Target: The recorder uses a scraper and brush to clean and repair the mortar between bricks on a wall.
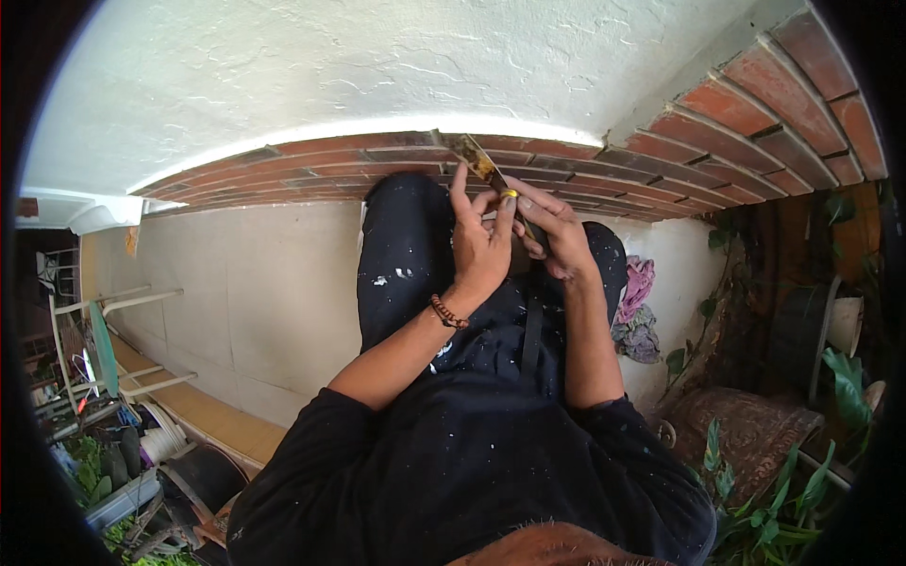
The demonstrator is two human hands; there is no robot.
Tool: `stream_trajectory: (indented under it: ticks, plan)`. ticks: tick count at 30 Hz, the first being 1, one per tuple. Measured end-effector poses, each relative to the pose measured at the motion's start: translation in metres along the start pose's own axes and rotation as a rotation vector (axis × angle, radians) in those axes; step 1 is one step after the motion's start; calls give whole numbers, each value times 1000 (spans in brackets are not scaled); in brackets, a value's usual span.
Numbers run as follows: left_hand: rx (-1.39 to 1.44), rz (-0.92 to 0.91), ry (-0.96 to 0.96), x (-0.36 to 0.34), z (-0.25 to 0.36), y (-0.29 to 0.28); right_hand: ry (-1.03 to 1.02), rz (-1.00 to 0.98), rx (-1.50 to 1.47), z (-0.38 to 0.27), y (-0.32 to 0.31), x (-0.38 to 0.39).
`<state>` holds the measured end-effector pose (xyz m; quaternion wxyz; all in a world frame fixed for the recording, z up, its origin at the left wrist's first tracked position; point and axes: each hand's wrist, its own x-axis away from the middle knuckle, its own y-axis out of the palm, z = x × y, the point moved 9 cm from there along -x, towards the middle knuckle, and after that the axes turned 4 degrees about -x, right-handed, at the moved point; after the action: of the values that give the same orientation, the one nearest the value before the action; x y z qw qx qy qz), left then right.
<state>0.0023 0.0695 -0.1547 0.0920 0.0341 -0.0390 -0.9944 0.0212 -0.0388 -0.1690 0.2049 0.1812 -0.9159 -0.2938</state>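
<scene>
Between my raised knees, both hands are gathered round a putty knife [483, 166] with a flat blade smeared brown and yellow. Its blade points up and left toward the brick wall. My right hand [560, 229] is closed round the dark handle. My left hand [483, 247] is closed at the base of the blade, thumb pressed there and index finger raised beside the blade. A small yellow bit [511, 193] shows at the left thumb tip; I cannot tell whether it belongs to the tool. A beaded bracelet [448, 312] circles my left wrist.
A low brick wall [311, 170] runs close ahead under a white textured surface [377, 66]. Crumpled purple and grey rags [638, 307] lie right of my knee on the pale floor [236, 283]. Plants and pots stand at right; a metal frame [118, 340] and clutter are at left.
</scene>
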Motion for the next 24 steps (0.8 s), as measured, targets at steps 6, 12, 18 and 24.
stream_trajectory:
  ticks: [6, 12, 18, 24]
  plan:
    - [-340, -225, 93, 6, 5, 9, -29, 104, -52, -4, -31, 36]
    - [-347, -75, 137, 3, 33, -8, -12, 22, 81, -4, 4, -2]
    - [-338, -243, 130, 11, 34, -5, -3, 75, -13, 2, -8, 19]
    - [-443, -202, 302, 20, 37, 18, -78, 22, 28, -12, -17, 18]
